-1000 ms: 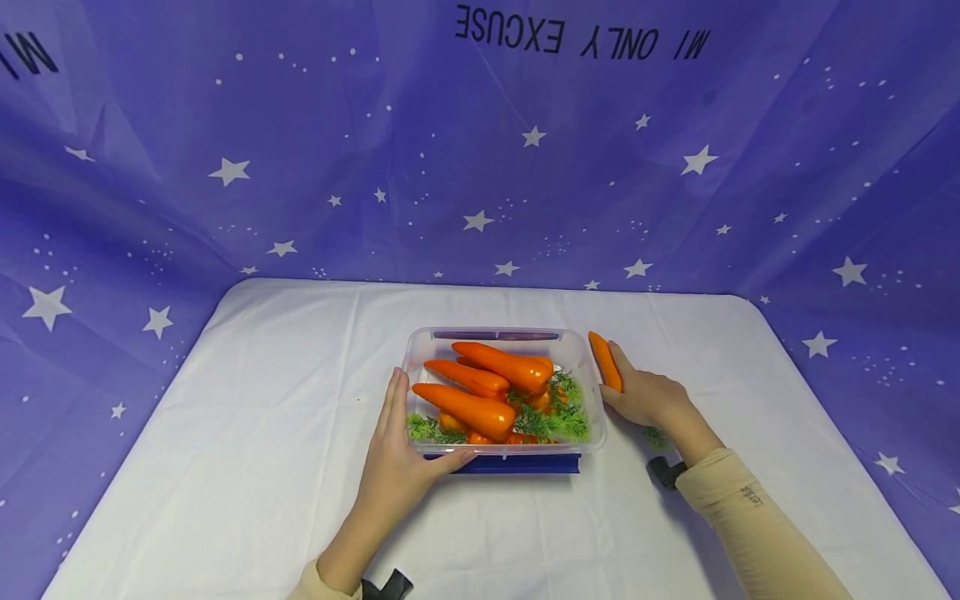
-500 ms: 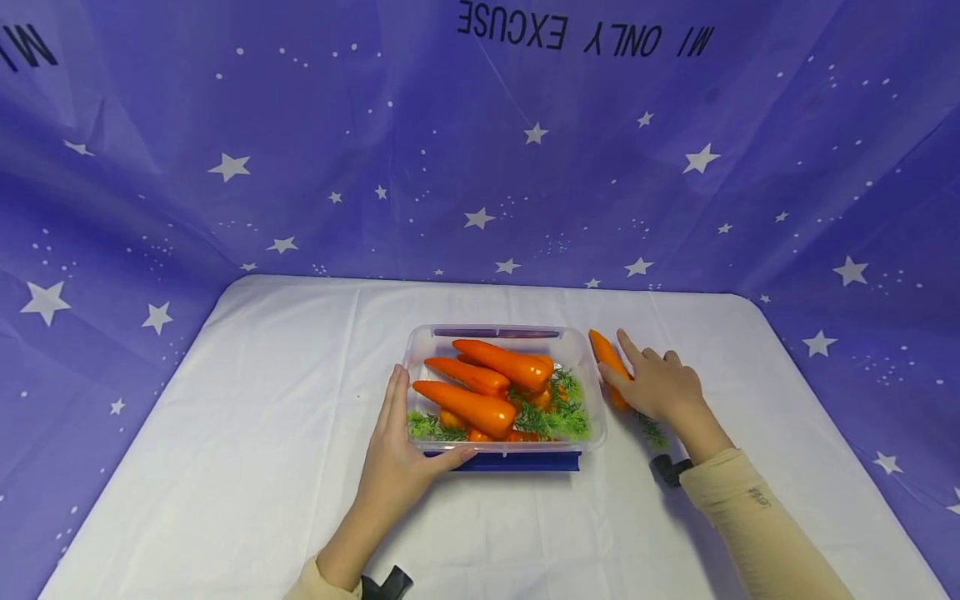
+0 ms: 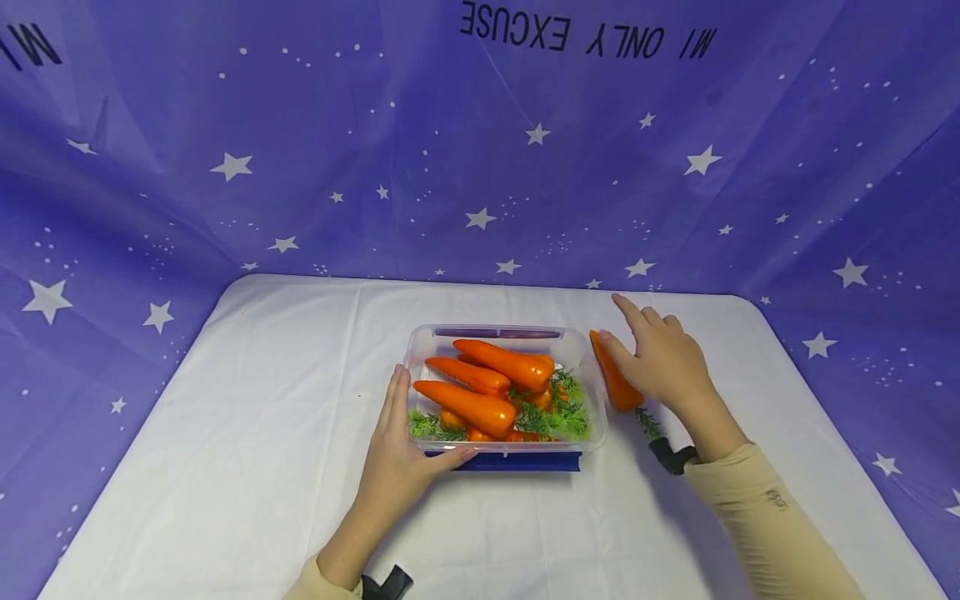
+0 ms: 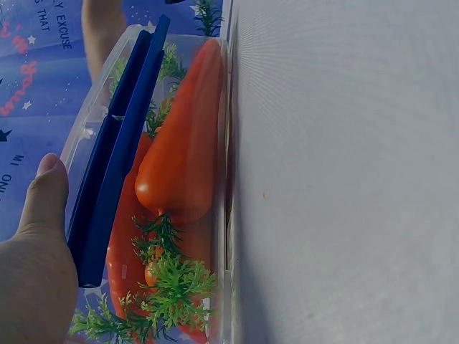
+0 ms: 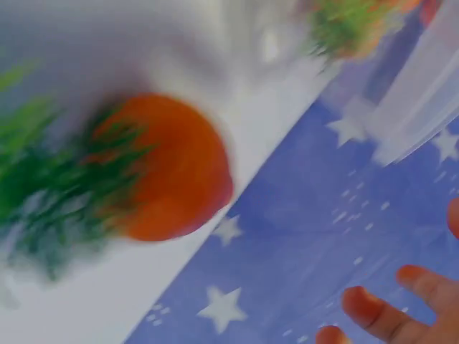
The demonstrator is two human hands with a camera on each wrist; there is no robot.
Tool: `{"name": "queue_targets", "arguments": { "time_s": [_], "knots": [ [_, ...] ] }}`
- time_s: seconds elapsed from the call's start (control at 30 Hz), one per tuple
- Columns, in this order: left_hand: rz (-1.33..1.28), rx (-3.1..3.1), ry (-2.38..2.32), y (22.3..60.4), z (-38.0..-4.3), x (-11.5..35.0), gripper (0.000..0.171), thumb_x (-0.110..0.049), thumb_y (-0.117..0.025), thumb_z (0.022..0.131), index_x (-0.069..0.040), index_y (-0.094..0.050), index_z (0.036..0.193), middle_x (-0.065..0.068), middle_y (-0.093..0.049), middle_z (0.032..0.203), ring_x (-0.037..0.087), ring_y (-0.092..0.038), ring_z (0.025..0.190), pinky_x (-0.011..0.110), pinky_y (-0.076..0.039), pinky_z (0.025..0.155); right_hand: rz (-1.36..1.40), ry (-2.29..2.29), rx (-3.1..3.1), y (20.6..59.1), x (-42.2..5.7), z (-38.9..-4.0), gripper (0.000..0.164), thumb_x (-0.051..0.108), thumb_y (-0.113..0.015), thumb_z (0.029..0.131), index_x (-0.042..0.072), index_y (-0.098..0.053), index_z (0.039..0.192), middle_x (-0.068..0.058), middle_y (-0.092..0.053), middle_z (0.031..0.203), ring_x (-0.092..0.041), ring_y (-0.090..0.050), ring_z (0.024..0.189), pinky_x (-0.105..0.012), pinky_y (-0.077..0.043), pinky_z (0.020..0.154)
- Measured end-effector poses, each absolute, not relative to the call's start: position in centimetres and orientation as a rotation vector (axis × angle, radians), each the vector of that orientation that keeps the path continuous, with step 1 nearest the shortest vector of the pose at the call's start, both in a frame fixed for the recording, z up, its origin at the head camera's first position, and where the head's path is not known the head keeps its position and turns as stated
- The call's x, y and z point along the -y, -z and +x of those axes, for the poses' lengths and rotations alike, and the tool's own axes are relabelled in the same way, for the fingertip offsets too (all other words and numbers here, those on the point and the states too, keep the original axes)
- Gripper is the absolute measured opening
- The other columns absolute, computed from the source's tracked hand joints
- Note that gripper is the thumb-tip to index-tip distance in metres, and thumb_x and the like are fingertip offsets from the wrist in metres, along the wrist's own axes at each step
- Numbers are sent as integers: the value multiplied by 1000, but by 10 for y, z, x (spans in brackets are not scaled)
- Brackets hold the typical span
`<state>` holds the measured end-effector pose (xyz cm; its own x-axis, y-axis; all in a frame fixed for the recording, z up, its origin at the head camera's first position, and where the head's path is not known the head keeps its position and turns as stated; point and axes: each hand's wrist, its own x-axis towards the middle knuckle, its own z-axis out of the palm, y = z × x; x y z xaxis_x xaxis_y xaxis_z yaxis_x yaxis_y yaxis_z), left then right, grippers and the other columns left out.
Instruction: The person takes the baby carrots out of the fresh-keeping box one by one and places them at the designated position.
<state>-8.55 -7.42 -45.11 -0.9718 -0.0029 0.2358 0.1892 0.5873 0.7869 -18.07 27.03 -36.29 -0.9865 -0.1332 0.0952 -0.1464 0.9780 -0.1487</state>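
Observation:
A clear plastic food container (image 3: 596, 433) with a blue clip flap (image 3: 517, 462) holds several glossy orange carrots (image 3: 465, 408) with green tops. My left hand (image 3: 393, 462) rests at its front left corner, fingers straight along the left wall and thumb at the front rim; in the left wrist view the thumb lies beside the blue flap. To the right of the container, a single carrot (image 3: 618, 387) lies on the table, its leafy top towards me. My right hand (image 3: 667, 358) is just right of it, fingers spread and holding nothing. The right wrist view shows this carrot's blunt end (image 5: 172, 172), blurred.
A white cloth (image 3: 247, 417) covers the table. Behind and at both sides hangs a purple curtain (image 3: 420, 167) with white stars and printed letters. Dark wrist-camera mounts (image 3: 671, 456) sit by both cuffs.
My right hand has let go of the single carrot and moved up and away, its fingers spreading. More of the carrot and its leaves shows. The left hand and container have stayed put.

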Motion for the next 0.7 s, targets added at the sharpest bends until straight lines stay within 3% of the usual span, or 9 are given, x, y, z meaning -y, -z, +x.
{"name": "queue_targets", "arguments": {
  "time_s": [0.3,0.53,0.7],
  "knots": [
    [-154,2605,1329,451,-85,74,135,-67,-84,62,-14,-10,161,2,-11,168,32,-27,150,55,-33,116,468,-287,2958,358,-230,-177,65,60,-47,98,31,-34,155,-10,-63,117,-38,-53,109,-56,-50,82],
    [-157,2606,1313,451,-85,74,134,-68,-83,62,-13,-11,161,3,-12,168,31,-25,151,55,-32,117,580,-345,2949,361,-211,-176,63,60,-51,96,38,-36,153,-3,-60,135,-33,-52,114,-55,-47,91],
    [-156,2607,1307,451,-85,75,134,-68,-83,62,-13,-11,161,1,-11,168,31,-25,151,55,-33,117,668,-361,2953,364,-201,-177,63,62,-47,97,38,-35,153,-2,-60,134,-32,-53,113,-54,-47,92]
  ]
}}
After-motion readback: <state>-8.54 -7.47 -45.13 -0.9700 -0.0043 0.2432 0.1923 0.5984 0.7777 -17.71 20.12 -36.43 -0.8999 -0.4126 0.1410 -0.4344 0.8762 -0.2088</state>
